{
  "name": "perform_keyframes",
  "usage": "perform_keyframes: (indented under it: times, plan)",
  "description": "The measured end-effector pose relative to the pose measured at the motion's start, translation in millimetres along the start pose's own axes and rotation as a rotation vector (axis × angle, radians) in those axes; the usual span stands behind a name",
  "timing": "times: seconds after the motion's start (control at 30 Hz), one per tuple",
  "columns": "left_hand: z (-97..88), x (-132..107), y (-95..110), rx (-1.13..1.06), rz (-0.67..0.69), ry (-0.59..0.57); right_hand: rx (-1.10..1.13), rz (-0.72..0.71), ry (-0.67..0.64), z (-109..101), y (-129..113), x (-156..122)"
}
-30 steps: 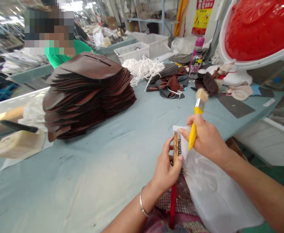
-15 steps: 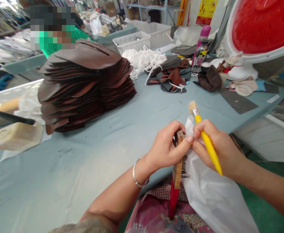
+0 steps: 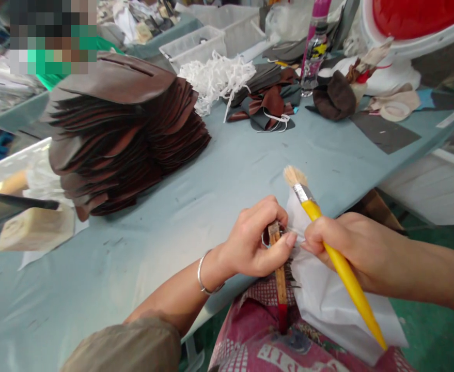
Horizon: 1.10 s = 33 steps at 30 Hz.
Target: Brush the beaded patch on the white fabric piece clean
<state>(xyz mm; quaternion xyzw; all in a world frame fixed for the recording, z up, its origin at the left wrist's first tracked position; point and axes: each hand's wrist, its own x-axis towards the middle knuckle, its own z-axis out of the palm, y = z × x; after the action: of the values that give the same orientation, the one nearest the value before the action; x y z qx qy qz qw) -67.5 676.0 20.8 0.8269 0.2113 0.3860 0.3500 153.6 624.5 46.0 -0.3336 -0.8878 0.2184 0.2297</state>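
My left hand [image 3: 260, 240] is closed around a flat wooden brush [image 3: 280, 284] near its upper end. Dark bristles stick out to the right, and its lower end is red, over the apron [image 3: 257, 330]. Between the fingers of my right hand [image 3: 350, 248] is a paintbrush [image 3: 353, 289] with a yellow handle, its pale bristles pointing up and left over the table. A thin white sheet [image 3: 335, 310] hangs from beside my left fingertips, below my right hand. What my left fingers pinch at the brush's top is partly hidden.
A tall stack of brown leather pieces [image 3: 122, 124] stands on the blue-grey table [image 3: 165, 217]. White strips [image 3: 215, 77], leather scraps [image 3: 269, 103] and a bottle [image 3: 312, 62] are behind. A pale block [image 3: 36, 227] lies at left. A person in green [image 3: 48, 77] is beyond.
My right hand has drawn away rightward from my left fingertips, and more of the paintbrush shows. The left hand still holds the wooden brush. The view has tilted down.
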Motion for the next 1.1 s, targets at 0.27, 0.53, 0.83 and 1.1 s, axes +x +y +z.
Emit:
perform_keyframes:
  times: [0.27, 0.53, 0.83, 1.1]
  plan:
    - [-0.2, -4.3, -1.6, -0.020, 0.048, -0.020, -0.008, 0.005, -0.071, 0.7, -0.9, -9.7]
    - [6.4, -4.3, -1.0, -0.034, 0.090, -0.067, -0.014, -0.039, -0.085, -7.0, -4.7, -17.5]
    - [7.0, -14.3, 10.9, -0.034, 0.082, -0.073, 0.013, -0.041, -0.175, -14.0, -13.9, -22.9]
    - [13.6, -16.1, 21.8, 0.015, 0.059, 0.008, 0.221, 0.269, 0.047, 0.8, -6.6, -27.7]
